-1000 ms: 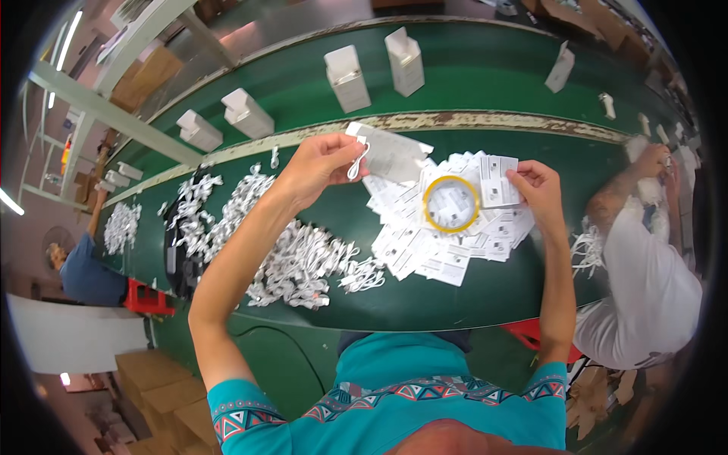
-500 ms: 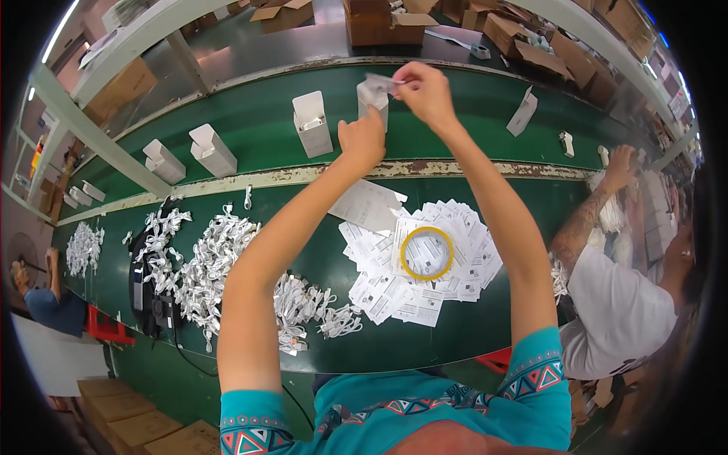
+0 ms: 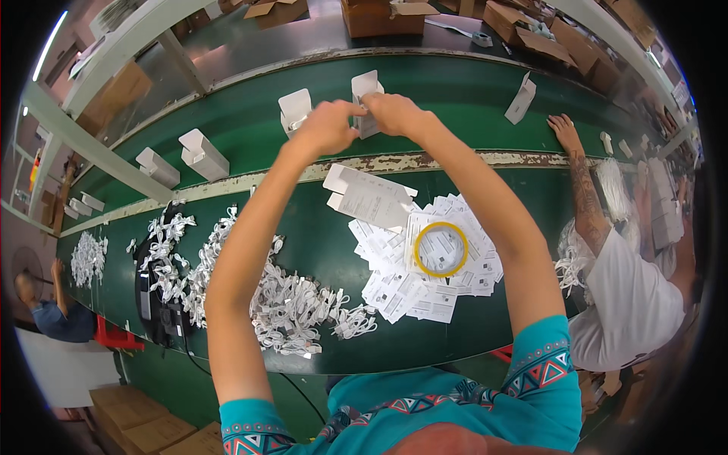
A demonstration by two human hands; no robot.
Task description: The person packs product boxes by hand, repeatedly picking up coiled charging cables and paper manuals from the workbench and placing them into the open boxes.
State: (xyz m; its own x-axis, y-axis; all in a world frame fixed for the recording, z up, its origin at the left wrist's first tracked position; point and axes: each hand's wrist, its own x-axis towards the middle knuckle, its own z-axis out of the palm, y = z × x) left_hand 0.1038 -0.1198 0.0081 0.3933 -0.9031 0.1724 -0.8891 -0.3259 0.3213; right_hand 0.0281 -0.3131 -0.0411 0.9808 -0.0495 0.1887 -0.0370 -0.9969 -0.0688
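Both hands out over the green lane beyond the surface, at one white box. Box stands upright near the middle of the lane's length, flap raised at the back.

Right hand: fingers bent down at the box's mouth; fingertips hidden, so cannot tell whether anything is gripped. Left hand: half curled, index finger pointing to the box's front, touching or just short of it; cannot tell if it holds anything.

Second box just left, open, partly behind the left hand. Two more boxes farther toward the lane's left end; another, tilted, off to the right.

On the surface: white cables heaped from the left part toward the near edge. Right of them, leaflets fanned out, yellow tape ring lying on top. Unfolded carton by the far edge, touching the leaflets.

Co-worker's hand flat on the lane's right part.
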